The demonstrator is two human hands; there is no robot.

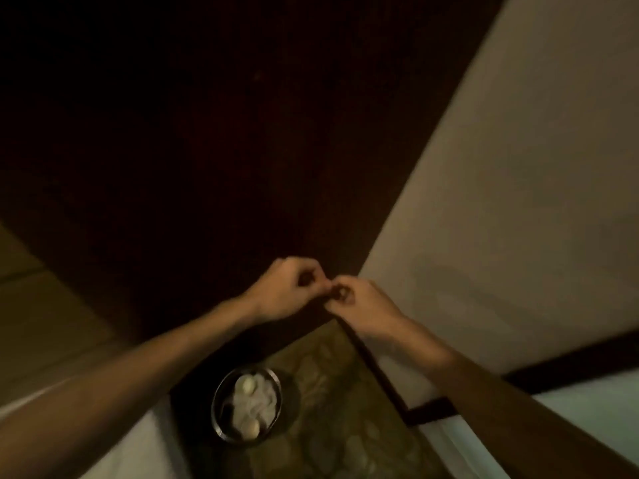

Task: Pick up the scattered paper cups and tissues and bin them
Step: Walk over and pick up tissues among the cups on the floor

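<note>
A round metal bin stands on the floor below my arms. Crumpled white tissues fill it, with one pale paper cup at the top and another at the bottom. My left hand and my right hand meet fingertip to fingertip well above the bin, in front of a dark panel. The fingers of both are curled in, and nothing shows inside either. The view is dim and blurred.
A dark wooden panel fills the upper left. A pale wall rises on the right, edged by a dark skirting. The bin rests on patterned olive flooring. A pale surface lies at the lower left.
</note>
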